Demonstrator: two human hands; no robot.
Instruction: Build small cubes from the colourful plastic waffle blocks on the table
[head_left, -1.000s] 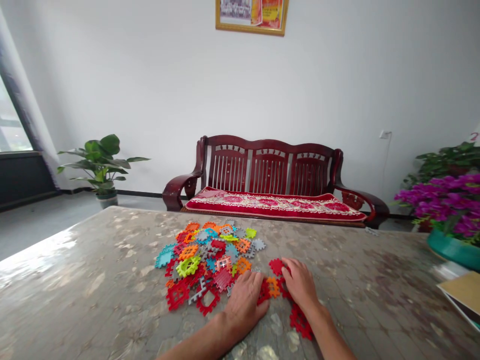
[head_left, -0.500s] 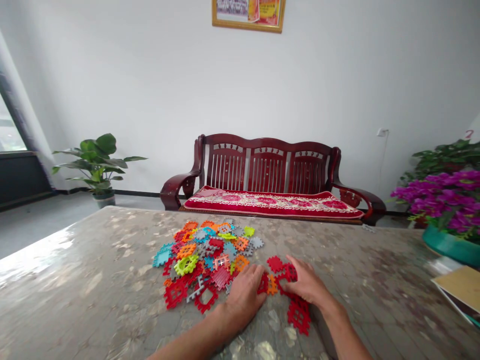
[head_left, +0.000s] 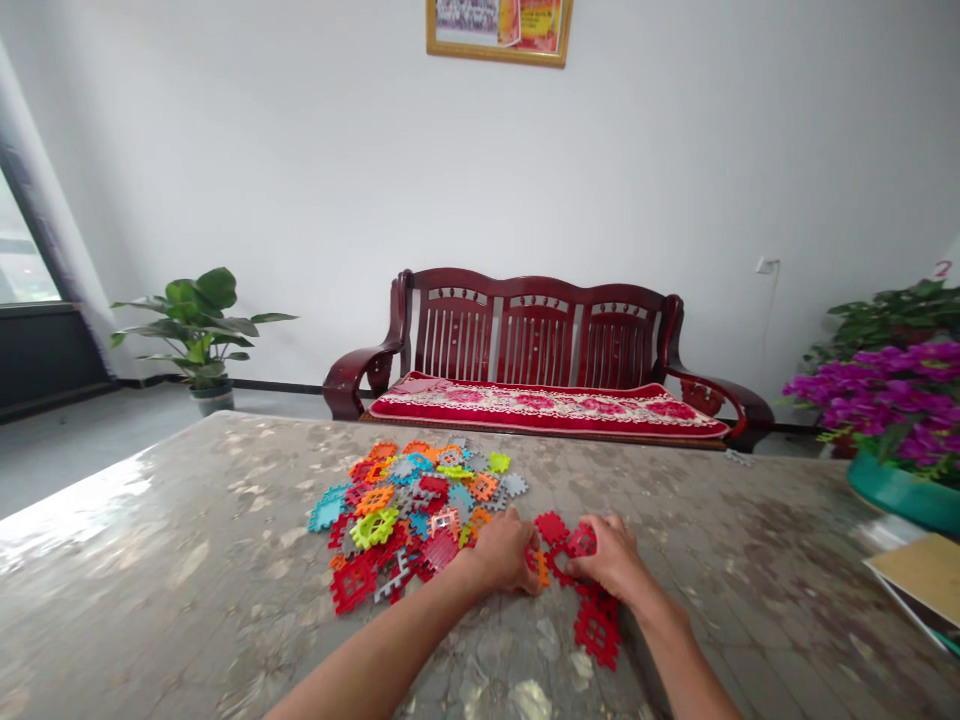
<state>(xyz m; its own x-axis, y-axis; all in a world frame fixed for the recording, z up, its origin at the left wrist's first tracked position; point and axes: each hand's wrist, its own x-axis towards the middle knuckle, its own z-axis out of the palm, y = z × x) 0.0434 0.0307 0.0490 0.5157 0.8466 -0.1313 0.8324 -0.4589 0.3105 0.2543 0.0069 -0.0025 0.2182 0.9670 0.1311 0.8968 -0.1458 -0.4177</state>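
Observation:
My left hand [head_left: 506, 553] is closed over a red interlocking tile, of which only a sliver shows between thumb and fingers. An orange interlocking tile [head_left: 541, 567] lies against it on the right. My right hand [head_left: 619, 560] pinches a red round-windowed tile [head_left: 583, 540] between thumb and fingers. Close by are a solid red tile [head_left: 551, 527] and a red frame tile [head_left: 559, 563]. Below the right hand, a red window-pattern tile [head_left: 598, 630] rests on the table. Left of my hands spreads a pile of mixed tiles, among them a lime tile [head_left: 374, 527].
The patterned tabletop [head_left: 225, 580] reaches to a dark red wooden bench [head_left: 536, 335] behind. On the right stand purple flowers [head_left: 885, 390] in a teal pot [head_left: 900, 493], with a tan booklet [head_left: 919, 575] in front. A grey tile [head_left: 738, 457] lies near the far edge.
My left hand has shifted slightly right and up, and its fingers now curl over the red tile. My right hand's fingers have drawn in around the red round-windowed tile.

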